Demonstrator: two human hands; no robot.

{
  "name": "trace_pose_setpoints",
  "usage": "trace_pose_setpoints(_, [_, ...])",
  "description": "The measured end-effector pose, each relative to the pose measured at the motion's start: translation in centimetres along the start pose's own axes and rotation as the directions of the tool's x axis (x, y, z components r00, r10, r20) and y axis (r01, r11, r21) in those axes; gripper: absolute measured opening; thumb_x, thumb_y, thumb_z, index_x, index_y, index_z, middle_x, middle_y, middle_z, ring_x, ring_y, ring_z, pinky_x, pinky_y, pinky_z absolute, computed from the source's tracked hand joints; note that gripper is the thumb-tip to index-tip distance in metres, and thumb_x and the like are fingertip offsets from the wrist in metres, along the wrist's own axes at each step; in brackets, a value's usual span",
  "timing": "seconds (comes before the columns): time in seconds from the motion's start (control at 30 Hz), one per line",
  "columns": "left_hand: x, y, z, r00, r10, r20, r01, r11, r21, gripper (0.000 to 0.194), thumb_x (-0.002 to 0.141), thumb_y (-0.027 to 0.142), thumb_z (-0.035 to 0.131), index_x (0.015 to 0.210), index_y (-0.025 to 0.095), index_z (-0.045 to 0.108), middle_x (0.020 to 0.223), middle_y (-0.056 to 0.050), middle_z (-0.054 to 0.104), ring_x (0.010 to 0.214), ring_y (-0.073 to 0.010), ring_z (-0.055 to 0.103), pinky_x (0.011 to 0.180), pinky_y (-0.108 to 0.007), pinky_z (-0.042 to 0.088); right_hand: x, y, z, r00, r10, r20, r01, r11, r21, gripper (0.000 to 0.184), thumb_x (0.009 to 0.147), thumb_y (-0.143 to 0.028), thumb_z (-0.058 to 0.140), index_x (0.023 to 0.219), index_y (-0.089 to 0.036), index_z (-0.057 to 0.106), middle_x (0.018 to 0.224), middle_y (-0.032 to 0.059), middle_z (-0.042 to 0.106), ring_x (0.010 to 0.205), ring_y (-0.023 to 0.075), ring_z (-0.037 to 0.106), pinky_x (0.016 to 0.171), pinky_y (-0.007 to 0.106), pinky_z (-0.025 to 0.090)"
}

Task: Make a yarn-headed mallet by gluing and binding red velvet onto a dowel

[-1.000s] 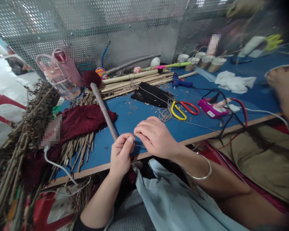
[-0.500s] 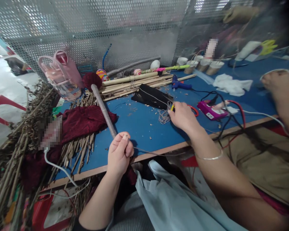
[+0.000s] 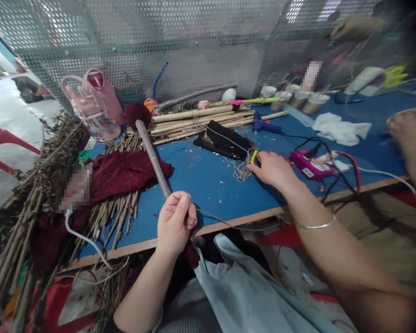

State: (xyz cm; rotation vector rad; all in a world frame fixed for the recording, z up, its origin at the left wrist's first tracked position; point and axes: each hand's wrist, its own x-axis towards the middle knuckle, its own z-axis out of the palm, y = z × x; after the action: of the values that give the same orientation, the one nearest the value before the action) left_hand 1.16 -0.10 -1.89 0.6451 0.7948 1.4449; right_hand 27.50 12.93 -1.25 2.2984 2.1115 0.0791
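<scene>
In the head view, the left hand (image 3: 173, 222) is closed on the cord (image 3: 217, 217) by the rod (image 3: 153, 159); whether it also grips the rod cannot be told. The right hand (image 3: 275, 170) closes over the scissors (image 3: 253, 157) on the surface (image 3: 201, 185), right of the black cloth (image 3: 223, 138). The scissors look stiff and fairly light, best held by the loops; the cord seems limp, best pinched.

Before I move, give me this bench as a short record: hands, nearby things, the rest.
left hand: closed, thin cord running from it; fingertip contents unclear
right hand: at the yellow handle, grip partly hidden
nearby: tangled string, black cloth, grey rod
rest: blue glue gun, purple box, maroon cloth, pale sticks
other person: hand at far right, blurred
</scene>
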Motion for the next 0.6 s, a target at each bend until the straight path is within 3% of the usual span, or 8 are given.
trace_pose_setpoints(0.17, [-0.2,0.0,-0.1,0.999,-0.033,0.012,0.032,0.999,0.018,0.02,0.082,0.035,0.063,0.083,0.018,0.052,0.047,0.007,0.05,0.039,-0.0041,0.036,0.039,-0.015,0.026,1.2,1.0,0.4,0.999,-0.03,-0.024,0.031,0.999,0.026,0.043,0.09,-0.04,0.04,0.118,-0.011,0.055,0.111,0.0216,0.057,0.103,0.0321,0.056,0.084,0.038,0.042])
trace_pose_setpoints(0.27, [-0.3,0.0,-0.1,0.999,-0.045,0.006,0.044,0.998,0.037,0.022,0.081,0.037,0.064,0.083,0.018,0.052,0.047,0.007,0.05,0.038,-0.0042,0.036,0.039,-0.015,0.026,2.0,1.8,0.5,0.999,-0.026,0.019,0.026,1.0,-0.005,0.043,0.087,-0.033,0.045,0.124,-0.012,0.051,0.118,0.0229,0.054,0.109,0.0345,0.052,0.086,0.041,0.041])
trace_pose_setpoints(0.43, [-0.3,0.0,-0.1,0.999,-0.05,-0.005,0.05,0.999,0.022,0.022,0.081,0.037,0.063,0.082,0.018,0.051,0.048,0.007,0.051,0.039,-0.0041,0.036,0.039,-0.014,0.026,1.9,2.6,0.3,0.987,0.154,0.037,-0.154,0.988,0.001,0.057,0.082,-0.051,0.05,0.121,-0.01,0.051,0.112,0.0249,0.057,0.098,0.0348,0.06,0.077,0.039,0.044])
trace_pose_setpoints(0.6, [-0.3,-0.1,-0.1,0.999,-0.046,-0.003,0.047,0.999,0.023,0.022,0.082,0.037,0.063,0.082,0.018,0.051,0.048,0.007,0.05,0.038,-0.004,0.036,0.039,-0.014,0.026,2.0,3.4,-0.2,0.985,0.113,0.13,-0.12,0.992,0.044,0.054,0.081,-0.05,0.05,0.118,-0.011,0.054,0.104,0.0203,0.065,0.094,0.032,0.063,0.073,0.035,0.045])
